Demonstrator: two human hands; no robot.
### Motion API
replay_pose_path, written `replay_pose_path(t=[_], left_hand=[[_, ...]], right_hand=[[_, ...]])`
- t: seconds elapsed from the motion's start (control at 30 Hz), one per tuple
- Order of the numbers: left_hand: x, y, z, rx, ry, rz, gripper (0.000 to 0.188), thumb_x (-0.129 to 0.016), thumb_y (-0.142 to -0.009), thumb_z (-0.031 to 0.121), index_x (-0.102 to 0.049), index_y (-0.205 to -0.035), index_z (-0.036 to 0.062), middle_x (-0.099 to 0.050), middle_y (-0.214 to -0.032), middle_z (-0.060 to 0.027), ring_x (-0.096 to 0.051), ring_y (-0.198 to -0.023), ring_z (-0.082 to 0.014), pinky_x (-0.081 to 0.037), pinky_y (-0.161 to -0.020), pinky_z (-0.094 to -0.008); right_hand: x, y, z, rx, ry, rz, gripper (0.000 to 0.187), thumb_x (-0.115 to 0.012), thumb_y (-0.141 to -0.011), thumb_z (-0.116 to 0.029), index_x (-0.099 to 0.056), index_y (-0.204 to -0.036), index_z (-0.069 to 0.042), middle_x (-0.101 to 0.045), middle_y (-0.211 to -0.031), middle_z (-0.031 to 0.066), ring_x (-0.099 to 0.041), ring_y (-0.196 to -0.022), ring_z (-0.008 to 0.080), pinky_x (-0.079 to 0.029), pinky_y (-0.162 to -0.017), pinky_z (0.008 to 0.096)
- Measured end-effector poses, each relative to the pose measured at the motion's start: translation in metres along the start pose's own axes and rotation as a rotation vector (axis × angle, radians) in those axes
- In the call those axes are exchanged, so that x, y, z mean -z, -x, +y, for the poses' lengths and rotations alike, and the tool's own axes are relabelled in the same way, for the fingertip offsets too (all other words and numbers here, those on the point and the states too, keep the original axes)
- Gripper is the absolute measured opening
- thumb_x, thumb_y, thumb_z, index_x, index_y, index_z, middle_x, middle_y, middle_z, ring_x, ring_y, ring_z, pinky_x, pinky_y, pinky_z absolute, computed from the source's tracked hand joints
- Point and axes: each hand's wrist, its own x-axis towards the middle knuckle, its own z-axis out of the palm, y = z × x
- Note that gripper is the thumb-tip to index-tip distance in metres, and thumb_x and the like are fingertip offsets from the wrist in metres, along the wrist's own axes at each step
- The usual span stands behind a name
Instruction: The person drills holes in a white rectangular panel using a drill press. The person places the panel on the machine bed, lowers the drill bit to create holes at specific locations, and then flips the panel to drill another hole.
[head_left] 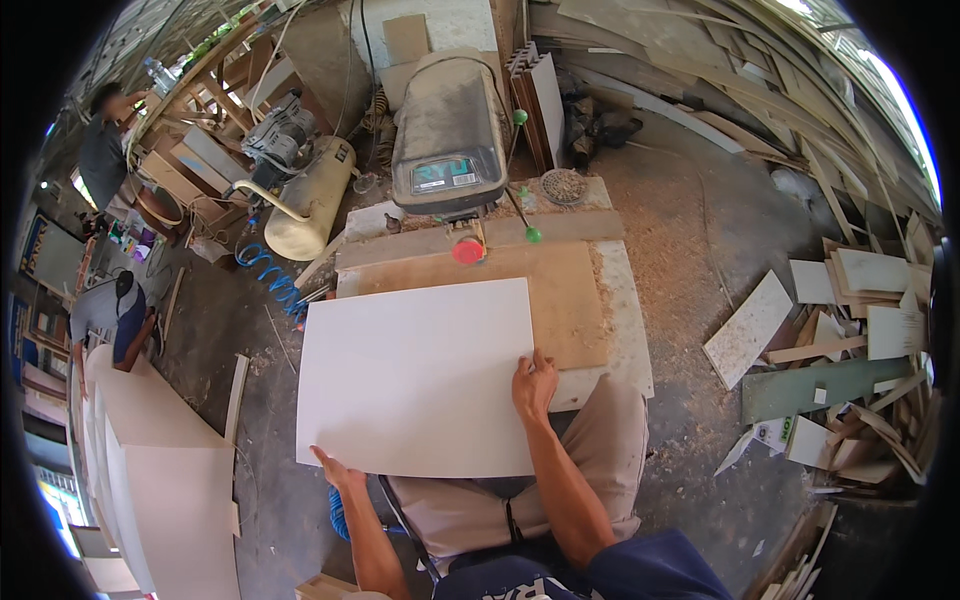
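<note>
A large white rectangular board [415, 375] spans from the drill press table to above my lap. My left hand [341, 473] grips its near left corner, thumb along the edge and the other fingers hidden below. With fingers curled, my right hand [535, 384] grips the board's right edge. The far part of the board overlaps a brown wooden base panel [570, 300]. Just beyond it stands a drill press [449, 140] with a dusty housing, a red round part [467, 251] below, and green-knobbed handles [533, 235] at its right.
A wooden fence strip [560, 227] crosses behind the base panel. A round dish of small bits [563, 187] sits at the back right. Left are a cream air compressor [310, 200] and blue coiled hose [275, 265]. Board offcuts [850, 350] pile up right. Two people are at far left.
</note>
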Motion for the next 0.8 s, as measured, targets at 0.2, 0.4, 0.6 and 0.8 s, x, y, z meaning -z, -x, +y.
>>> replay_pose_path(t=[0.2,0.4,0.6,0.8], left_hand=[[0.002,-0.005,-0.002,0.085,0.092,-0.01,0.058,-0.05,-0.1,0.043,-0.055,-0.139,-0.0003,-0.062,-0.135,-0.0147,-0.06,-0.125,-0.0353,-0.049,-0.107,-0.0507],[0.014,-0.015,-0.003,0.118,0.014,0.013,0.05,-0.058,-0.094,0.032,-0.06,-0.13,-0.0018,-0.066,-0.127,-0.0135,-0.064,-0.117,-0.0334,-0.055,-0.099,-0.0459],[0.013,0.002,-0.012,0.081,-0.138,-0.059,0.043,-0.062,-0.093,0.027,-0.062,-0.125,-0.0012,-0.068,-0.122,-0.0132,-0.066,-0.115,-0.0301,-0.055,-0.096,-0.044],[-0.015,0.075,-0.051,0.119,-0.209,-0.076,0.046,-0.072,-0.087,0.008,-0.06,-0.131,0.0054,-0.067,-0.123,-0.0096,-0.066,-0.113,-0.0295,-0.054,-0.098,-0.0438]], right_hand=[[0.022,-0.007,-0.019,0.133,0.393,-0.009,0.033,-0.061,-0.093,-0.023,-0.074,-0.112,0.0,-0.07,-0.093,0.0243,-0.064,-0.086,0.0442,-0.053,-0.085,0.0512],[0.059,-0.125,-0.097,0.456,-0.064,0.32,0.013,-0.054,-0.099,-0.007,-0.065,-0.099,0.0,-0.067,-0.103,0.0188,-0.063,-0.095,0.0421,-0.05,-0.079,0.0513],[0.064,-0.263,-0.212,1.213,0.027,0.186,0.056,-0.061,-0.082,0.006,-0.06,-0.137,-0.007,-0.047,-0.158,0.0075,-0.048,-0.139,0.0324,-0.039,-0.113,0.0447],[0.034,-0.321,-0.21,1.125,0.452,-0.081,0.081,-0.064,-0.077,0.003,-0.049,-0.154,-0.015,-0.034,-0.167,0.0016,-0.043,-0.144,0.0293,-0.039,-0.115,0.0458]])
